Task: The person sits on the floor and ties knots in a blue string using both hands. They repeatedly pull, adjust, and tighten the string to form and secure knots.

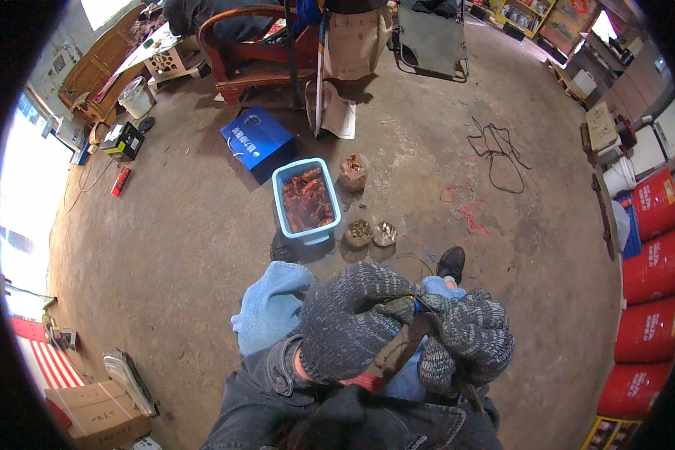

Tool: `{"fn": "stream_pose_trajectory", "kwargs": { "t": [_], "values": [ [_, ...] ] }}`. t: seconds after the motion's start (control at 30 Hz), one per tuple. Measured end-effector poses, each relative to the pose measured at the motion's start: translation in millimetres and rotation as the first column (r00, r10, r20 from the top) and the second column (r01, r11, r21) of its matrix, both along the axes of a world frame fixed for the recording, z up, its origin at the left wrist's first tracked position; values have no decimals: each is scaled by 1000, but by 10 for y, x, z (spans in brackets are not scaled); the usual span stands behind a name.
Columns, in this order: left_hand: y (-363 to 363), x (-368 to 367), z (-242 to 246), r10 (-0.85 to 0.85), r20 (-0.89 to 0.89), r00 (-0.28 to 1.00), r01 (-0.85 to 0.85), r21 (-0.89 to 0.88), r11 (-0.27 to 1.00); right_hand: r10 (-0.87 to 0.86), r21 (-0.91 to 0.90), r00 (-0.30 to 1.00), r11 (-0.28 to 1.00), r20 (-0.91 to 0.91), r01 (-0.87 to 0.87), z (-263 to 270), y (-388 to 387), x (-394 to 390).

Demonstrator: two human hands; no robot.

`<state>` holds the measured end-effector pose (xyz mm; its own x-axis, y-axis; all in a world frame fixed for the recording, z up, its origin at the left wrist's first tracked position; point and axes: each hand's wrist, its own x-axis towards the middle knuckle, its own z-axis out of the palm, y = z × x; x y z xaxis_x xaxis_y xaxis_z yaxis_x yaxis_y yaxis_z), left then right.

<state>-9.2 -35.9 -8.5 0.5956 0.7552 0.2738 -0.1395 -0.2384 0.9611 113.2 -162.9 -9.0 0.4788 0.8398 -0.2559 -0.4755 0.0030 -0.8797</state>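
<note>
My left hand [351, 320], in a grey knitted glove, is curled over the lap, with a bit of something blue at its fingertips. Close beside it, my right hand [467, 340] in the same kind of glove is closed around a small dark piece whose kind I cannot make out. The fingers of both gloves nearly meet. Beyond the knees, a light-blue plastic basin [338, 211] holds reddish-brown lumpy pieces [309, 199]. Right of it stand a clear bag with similar reddish pieces [353, 171], a small container of greenish bits [359, 232] and another of pale metallic-looking bits [385, 233].
A blue carton [256, 138] stands behind the basin, near a red wooden chair [247, 62] where a person sits. Black cord [498, 152] and red string [467, 208] lie on the floor to the right. Red drums [655, 270] line the right side. A cardboard box [98, 413] is at lower left.
</note>
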Motion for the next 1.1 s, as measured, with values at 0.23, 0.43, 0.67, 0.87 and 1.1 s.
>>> {"fn": "stream_pose_trajectory", "kwargs": {
  "t": [0.23,0.43,0.67,0.87,1.1],
  "values": [
    [12,-3,35,15,-86,996,-12,35,999,105,17,855,991,508,-132,-106,-1,7],
    [11,1,17,4,-60,998,-5,-8,1000,159,-91,985,984,68,-153,28,57,57],
    [1,15,-14,57,-36,998,-55,38,998,196,-32,967,978,-165,-204,210,102,34],
    [-37,52,-18,61,-70,996,-79,-289,954,62,179,867,969,494,-172,184,182,-20],
    [3,51,-26,13,-98,995,-46,-348,936,-4,141,481,958,877,-250,123,189,32]
  ]
}}
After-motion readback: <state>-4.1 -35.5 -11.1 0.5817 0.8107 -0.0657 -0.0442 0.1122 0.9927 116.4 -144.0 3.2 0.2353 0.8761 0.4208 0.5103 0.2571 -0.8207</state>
